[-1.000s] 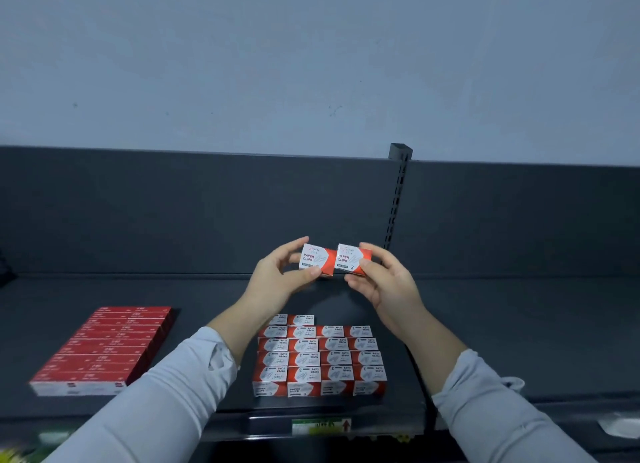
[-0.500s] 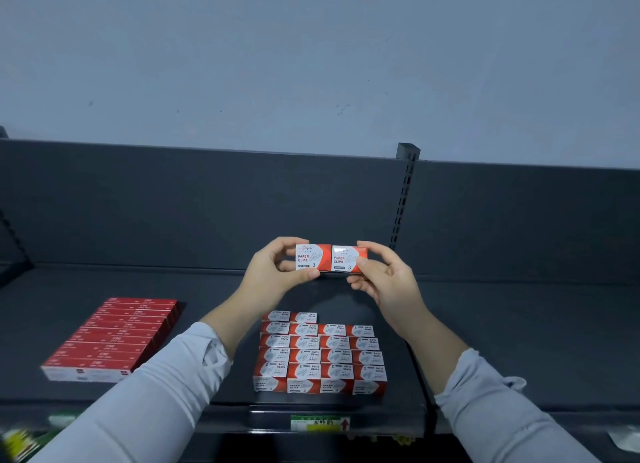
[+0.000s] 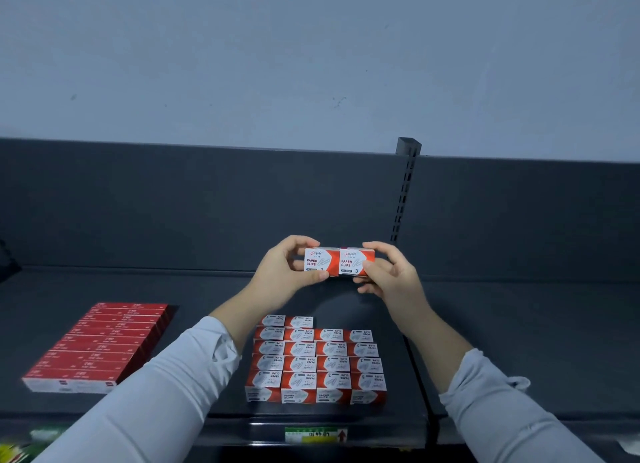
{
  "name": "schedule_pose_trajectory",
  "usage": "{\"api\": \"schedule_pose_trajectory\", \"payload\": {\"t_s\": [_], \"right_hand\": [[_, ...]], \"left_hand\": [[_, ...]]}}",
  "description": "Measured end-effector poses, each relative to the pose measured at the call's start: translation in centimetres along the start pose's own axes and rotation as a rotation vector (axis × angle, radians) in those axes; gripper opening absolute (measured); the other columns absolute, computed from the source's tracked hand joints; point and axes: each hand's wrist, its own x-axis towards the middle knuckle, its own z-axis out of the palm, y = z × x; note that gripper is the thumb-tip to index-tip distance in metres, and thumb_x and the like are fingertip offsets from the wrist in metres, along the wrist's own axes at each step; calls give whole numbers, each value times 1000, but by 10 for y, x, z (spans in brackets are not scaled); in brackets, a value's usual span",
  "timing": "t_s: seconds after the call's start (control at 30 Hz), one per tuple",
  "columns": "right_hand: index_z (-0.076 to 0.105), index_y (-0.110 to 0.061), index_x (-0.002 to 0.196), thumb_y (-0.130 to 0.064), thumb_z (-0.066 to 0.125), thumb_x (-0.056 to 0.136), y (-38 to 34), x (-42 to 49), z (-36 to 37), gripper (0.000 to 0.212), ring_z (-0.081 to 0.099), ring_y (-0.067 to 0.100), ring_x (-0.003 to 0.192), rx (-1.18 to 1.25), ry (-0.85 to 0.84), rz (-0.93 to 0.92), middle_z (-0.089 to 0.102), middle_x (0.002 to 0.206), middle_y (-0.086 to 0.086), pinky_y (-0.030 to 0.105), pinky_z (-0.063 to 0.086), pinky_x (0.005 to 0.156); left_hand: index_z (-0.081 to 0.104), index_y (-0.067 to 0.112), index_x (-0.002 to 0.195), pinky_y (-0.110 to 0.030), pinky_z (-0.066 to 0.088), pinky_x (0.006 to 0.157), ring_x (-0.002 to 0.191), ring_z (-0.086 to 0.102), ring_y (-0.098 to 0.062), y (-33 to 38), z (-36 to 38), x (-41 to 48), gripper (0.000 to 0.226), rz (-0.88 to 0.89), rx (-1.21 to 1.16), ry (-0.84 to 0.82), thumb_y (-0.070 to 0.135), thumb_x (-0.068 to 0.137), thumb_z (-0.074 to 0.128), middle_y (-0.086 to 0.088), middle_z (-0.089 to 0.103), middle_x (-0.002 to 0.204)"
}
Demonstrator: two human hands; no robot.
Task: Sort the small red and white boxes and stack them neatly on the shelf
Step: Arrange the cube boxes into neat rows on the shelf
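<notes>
Left hand (image 3: 281,273) and right hand (image 3: 393,280) pinched the box pair (image 3: 338,262) by its ends, long axis along the shelf (image 3: 519,341) front edge; the stack (image 3: 317,362) had its gap back-right

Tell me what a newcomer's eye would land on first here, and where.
First, the pair of paper clip boxes held side by side in mid-air between the left hand and right hand, at centre. Below them, a neat block of matching boxes sits near the front edge of the dark shelf. A flat block of red boxes lies further left.
</notes>
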Motion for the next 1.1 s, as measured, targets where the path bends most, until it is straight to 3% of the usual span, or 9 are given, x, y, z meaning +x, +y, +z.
{"api": "schedule_pose_trajectory", "payload": {"t_s": [0.13, 0.23, 0.47, 0.6, 0.7, 0.87, 1.0, 1.1], "right_hand": [[53, -30, 128, -14, 61, 95, 18, -1, -13, 38, 68, 10, 88, -148, -76, 2, 74, 100, 2, 24, 57, 76], [59, -30, 120, -20, 66, 92, 36, -1, -24, 31, 65, 7, 103, -250, -96, 30, 69, 109, -8, 23, 55, 81], [57, -25, 99, -18, 72, 87, 81, 10, -40, 21, 65, 12, 94, -410, -117, 107, 67, 99, -4, 30, 54, 82], [54, -24, 94, -13, 71, 86, 93, 17, -42, 21, 63, 15, 89, -457, -154, 172, 65, 95, 1, 33, 52, 79], [54, -22, 96, -19, 72, 86, 99, 22, -39, 21, 62, 12, 88, -474, -196, 213, 66, 98, 4, 39, 52, 83], [52, -39, 95, -60, 65, 71, 118, 22, -42, 34, 65, 11, 98, -589, -274, 306, 68, 97, -15, 55, 43, 100], [53, -49, 102, -66, 56, 73, 121, 20, -40, 33, 63, 9, 104, -626, -293, 355, 67, 102, -24, 58, 36, 106], [51, -64, 108, -56, 47, 79, 119, 19, -38, 31, 60, 7, 108, -670, -333, 390, 66, 106, -23, 53, 33, 110]], "left_hand": [[56, 24, 118, -15, 53, 71, 96, 65, -5, -17, 13, 10, 47, -87, 149, -89, 13, 78, 80, 9, 65, 107], [62, 24, 110, -15, 50, 71, 93, 63, -3, -34, 28, 16, 36, -123, 268, -143, 21, 79, 80, 12, 66, 103], [64, 33, 92, -38, 55, 84, 86, 64, -5, -70, 55, 29, 15, -147, 439, -224, 36, 80, 73, 14, 68, 90], [58, 34, 96, -38, 40, 97, 94, 60, -9, -81, 59, 34, 14, -136, 671, -333, 42, 85, 63, 14, 66, 96], [57, 30, 98, -35, 31, 94, 93, 58, -10, -85, 58, 36, 14, -120, 737, -357, 39, 89, 59, 12, 65, 95], [55, 27, 100, -35, 23, 92, 95, 54, -11, -92, 55, 35, 14, -130, 783, -445, 37, 92, 53, 11, 62, 94], [52, 26, 108, -37, 23, 97, 102, 53, -12, -92, 54, 32, 17, -120, 782, -484, 35, 95, 46, 9, 60, 101], [49, 29, 121, -40, 20, 101, 109, 50, -12, -89, 53, 28, 26, -104, 796, -561, 33, 98, 38, 9, 56, 110]]}}
